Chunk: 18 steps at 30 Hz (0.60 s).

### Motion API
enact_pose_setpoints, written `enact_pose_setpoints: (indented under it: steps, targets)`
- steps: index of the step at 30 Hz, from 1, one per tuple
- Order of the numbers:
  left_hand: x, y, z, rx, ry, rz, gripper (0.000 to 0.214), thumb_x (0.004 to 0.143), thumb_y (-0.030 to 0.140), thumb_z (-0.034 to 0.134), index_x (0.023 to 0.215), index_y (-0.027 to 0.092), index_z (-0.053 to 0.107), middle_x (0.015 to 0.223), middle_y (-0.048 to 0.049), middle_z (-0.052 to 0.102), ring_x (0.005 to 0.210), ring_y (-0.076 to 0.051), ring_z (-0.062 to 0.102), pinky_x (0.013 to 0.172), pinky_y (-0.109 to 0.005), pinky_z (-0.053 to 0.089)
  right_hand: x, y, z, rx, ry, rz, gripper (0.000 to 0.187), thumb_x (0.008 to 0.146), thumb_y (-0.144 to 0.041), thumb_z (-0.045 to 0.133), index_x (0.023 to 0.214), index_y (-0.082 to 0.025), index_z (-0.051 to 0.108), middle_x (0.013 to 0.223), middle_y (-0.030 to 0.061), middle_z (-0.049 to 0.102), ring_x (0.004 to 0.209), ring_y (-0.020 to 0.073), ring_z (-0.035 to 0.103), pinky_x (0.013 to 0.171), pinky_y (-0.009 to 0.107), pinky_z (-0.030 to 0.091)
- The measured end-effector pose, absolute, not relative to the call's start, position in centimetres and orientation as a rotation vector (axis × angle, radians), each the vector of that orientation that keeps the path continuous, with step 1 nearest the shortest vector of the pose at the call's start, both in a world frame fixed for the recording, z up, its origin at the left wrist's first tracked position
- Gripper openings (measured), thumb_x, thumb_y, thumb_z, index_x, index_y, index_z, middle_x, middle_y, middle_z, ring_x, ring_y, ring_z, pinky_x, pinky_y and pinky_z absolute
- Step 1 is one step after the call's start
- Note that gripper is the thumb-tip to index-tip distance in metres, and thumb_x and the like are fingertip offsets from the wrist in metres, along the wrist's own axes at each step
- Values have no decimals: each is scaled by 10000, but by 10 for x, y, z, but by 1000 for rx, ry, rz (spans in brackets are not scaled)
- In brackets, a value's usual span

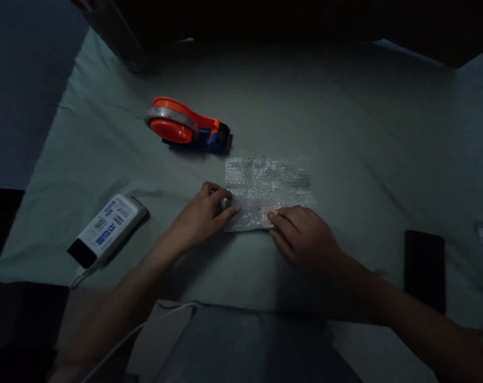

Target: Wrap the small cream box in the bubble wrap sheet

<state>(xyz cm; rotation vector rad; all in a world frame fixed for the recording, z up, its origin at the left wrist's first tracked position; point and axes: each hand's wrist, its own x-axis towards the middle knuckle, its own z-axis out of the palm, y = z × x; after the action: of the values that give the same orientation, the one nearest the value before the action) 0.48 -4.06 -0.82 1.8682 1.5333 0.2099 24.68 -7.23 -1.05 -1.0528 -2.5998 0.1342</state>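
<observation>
A sheet of bubble wrap [267,183] lies flat on the pale green cloth [345,133] in the middle of the table. My left hand [203,215] rests at its left edge, fingers curled and pinching the near-left corner. My right hand [303,234] lies palm down on the near edge, fingers pressed together on the wrap, where a small tan patch shows beneath the fingertips. What that patch is I cannot make out.
An orange and blue tape dispenser [185,126] stands behind the wrap to the left. A white power bank [108,229] with a cable lies at the near left. A black phone [424,266] lies at the right. The room is dim.
</observation>
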Motion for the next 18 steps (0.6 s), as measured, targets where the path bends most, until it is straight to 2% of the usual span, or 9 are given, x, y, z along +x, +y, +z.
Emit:
enact_pose_setpoints:
  steps: [2, 5, 9, 12, 18]
  targets:
    - [4, -34, -9, 1901, 1525, 246, 403, 845, 506, 498, 1010, 171, 648, 1119, -92, 490, 1074, -220, 525, 1001, -392, 403, 244, -72, -5, -1073, -2656, 121, 272, 872, -200, 488, 1079, -82, 617, 892, 128, 644, 783, 217, 551, 678, 346, 442]
    - [4, -26, -9, 1891, 1500, 265, 347, 832, 483, 524, 855, 167, 667, 1054, -81, 525, 1074, -220, 516, 1006, -382, 395, 240, -71, 1, -1119, -2756, 120, 307, 873, -210, 475, 1137, -114, 598, 865, 117, 623, 752, 215, 526, 668, 344, 421]
    - [9, -19, -7, 1763, 1531, 238, 340, 814, 489, 537, 777, 167, 640, 876, -53, 582, 835, -185, 570, 814, -323, 463, 236, -71, 3, -1146, -2844, 79, 342, 853, -180, 479, 1177, -136, 580, 869, 117, 610, 753, 219, 507, 665, 343, 400]
    - [12, -16, -6, 1609, 1453, 217, 347, 793, 506, 550, 780, 168, 629, 722, -12, 581, 670, -145, 538, 639, -259, 435, 237, -71, 2, -1133, -2848, 64, 335, 850, -162, 468, 1163, -147, 586, 853, 111, 609, 742, 219, 504, 650, 341, 393]
    - [7, -18, -9, 1332, 1267, 266, 268, 737, 432, 624, 755, 164, 608, 682, 14, 569, 629, -115, 514, 579, -222, 390, 240, -72, 4, -1112, -2842, 136, 364, 840, -184, 482, 1179, -73, 558, 933, 145, 625, 800, 243, 526, 692, 368, 416]
